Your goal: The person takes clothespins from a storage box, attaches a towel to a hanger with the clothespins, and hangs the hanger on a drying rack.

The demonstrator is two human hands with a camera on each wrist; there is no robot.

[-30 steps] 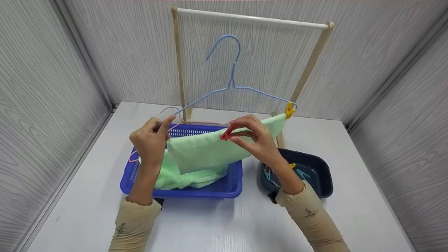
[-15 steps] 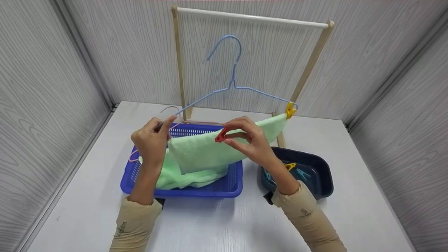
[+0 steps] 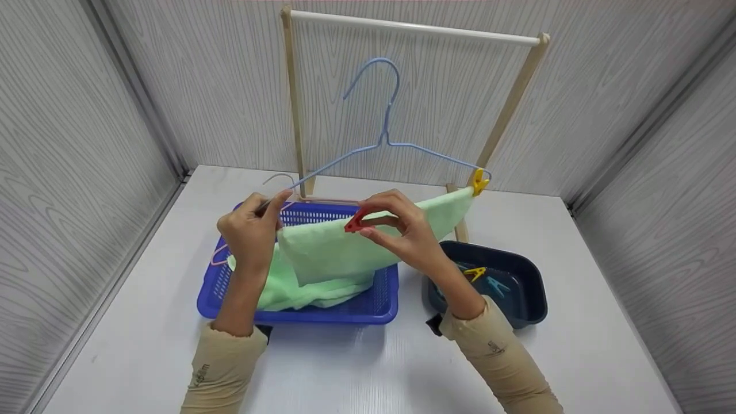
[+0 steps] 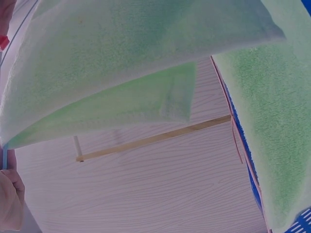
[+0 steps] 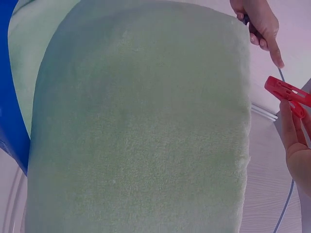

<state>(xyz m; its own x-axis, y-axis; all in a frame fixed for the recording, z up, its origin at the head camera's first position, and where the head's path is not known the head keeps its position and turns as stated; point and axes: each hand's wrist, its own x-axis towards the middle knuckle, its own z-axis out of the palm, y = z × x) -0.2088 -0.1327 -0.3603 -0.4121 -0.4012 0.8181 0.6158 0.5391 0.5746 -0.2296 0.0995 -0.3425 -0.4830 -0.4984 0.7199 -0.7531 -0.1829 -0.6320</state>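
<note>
A light blue wire hanger (image 3: 384, 123) is held up with its hook at the top. My left hand (image 3: 250, 230) grips its left end, together with a corner of a pale green towel (image 3: 328, 250). At the hanger's right end a yellow clothespin (image 3: 479, 183) clamps the towel. Between thumb and fingers my right hand (image 3: 402, 227) pinches a red clothespin (image 3: 355, 221) in front of the towel's upper edge. In the right wrist view the red clothespin (image 5: 289, 94) is beside that edge, apart from the left hand (image 5: 262, 24).
A blue basket (image 3: 385, 310) under the towel holds more green cloth (image 3: 310, 294) and a pink hanger (image 3: 218, 256). At the right stands a dark tub (image 3: 537, 287) with a yellow clothespin (image 3: 475, 273) and a blue clothespin (image 3: 498, 286). Behind rises a rack with a white rod (image 3: 414, 27).
My right hand has moved left along the towel's upper edge with the red clothespin, closer to my left hand. The hanger has shifted slightly right.
</note>
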